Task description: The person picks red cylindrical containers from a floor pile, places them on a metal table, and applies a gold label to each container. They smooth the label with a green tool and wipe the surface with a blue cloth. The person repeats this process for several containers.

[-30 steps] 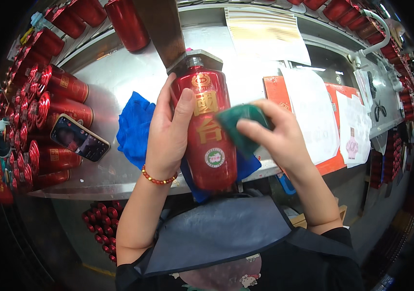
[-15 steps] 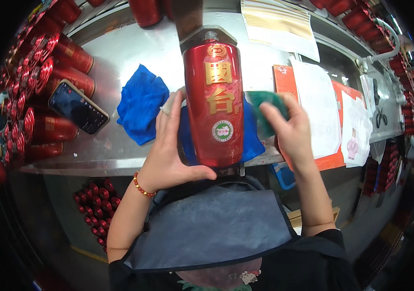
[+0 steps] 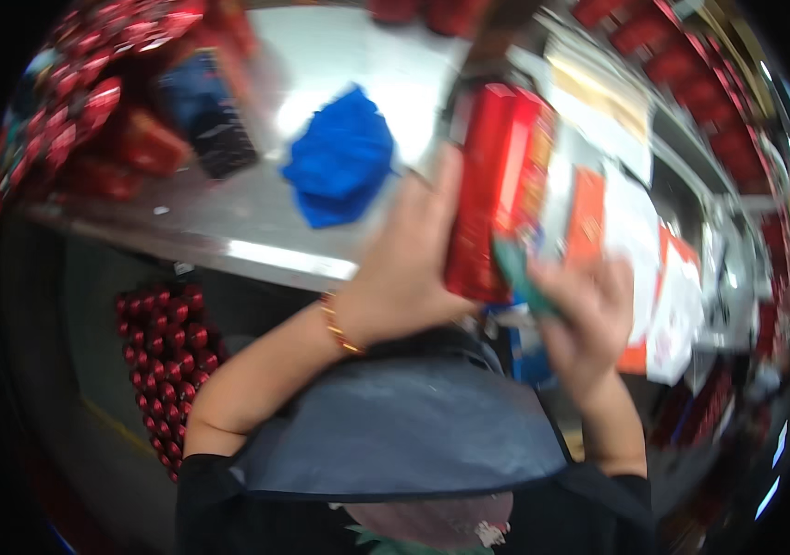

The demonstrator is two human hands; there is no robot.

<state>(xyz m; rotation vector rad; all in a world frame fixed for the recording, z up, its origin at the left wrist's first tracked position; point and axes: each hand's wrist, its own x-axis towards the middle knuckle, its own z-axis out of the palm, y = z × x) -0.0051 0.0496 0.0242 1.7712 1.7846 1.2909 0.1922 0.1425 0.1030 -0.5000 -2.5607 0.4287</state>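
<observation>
A glossy red bottle (image 3: 487, 194) lies tilted on the table, its neck end pointing away from me and its gold lettering turned to the right side. My left hand (image 3: 404, 254) grips its left side, the fingers stretched along it and the thumb out of sight. In my right hand (image 3: 589, 301) a green pad (image 3: 518, 275) is pinched, touching the bottle's lower right side. Both hands are smeared by motion. A crumpled blue cloth (image 3: 341, 157) sits left of the bottle. Of a second blue cloth below the bottle, little shows.
On the left, a phone (image 3: 210, 116) leans against several red bottles (image 3: 136, 143). Papers (image 3: 622, 245) and an orange-red sheet (image 3: 586, 217) cover the right side. Below the metal table's front edge (image 3: 289, 264), many red cylinders (image 3: 168, 361) stand at lower left.
The whole view has swung, so the table appears shifted and tilted. The bottle has rolled, taking its lettering to the right. My right hand has brought the green pad against the bottle's lower side.
</observation>
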